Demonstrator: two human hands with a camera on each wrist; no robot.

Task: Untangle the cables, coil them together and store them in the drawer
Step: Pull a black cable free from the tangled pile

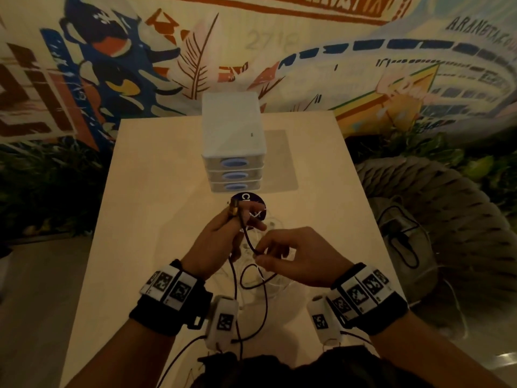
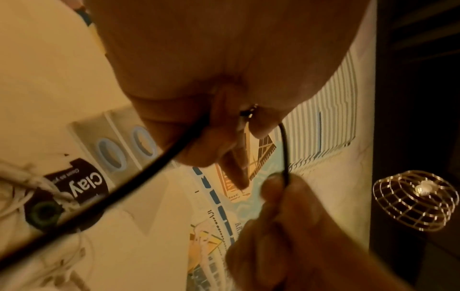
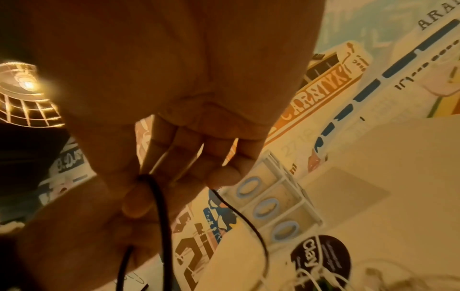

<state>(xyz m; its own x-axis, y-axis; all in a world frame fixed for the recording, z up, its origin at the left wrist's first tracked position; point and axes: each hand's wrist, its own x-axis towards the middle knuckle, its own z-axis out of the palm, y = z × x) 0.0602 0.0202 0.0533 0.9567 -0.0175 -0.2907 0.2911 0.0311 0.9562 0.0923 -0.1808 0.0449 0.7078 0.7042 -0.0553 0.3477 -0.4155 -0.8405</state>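
My left hand (image 1: 223,233) holds the black cable (image 1: 249,242) near its gold-tipped plug (image 1: 233,210), which sticks up above the fingers. My right hand (image 1: 282,256) pinches the same black cable (image 3: 159,206) a little lower, between thumb and forefinger. The rest of the black cable (image 2: 119,189) hangs in loops toward my body. A thin white cable (image 1: 274,278) lies tangled on the table under my hands. The white three-drawer unit (image 1: 233,141) stands at the back middle of the table, all drawers closed, blue oval handles (image 1: 234,163) facing me.
A dark round sticker (image 1: 253,203) reading "Clay" lies on the pale table (image 1: 156,191) just in front of the drawers. A grey woven chair (image 1: 436,219) with a black cable on it stands to the right. A painted mural wall (image 1: 112,65) is behind.
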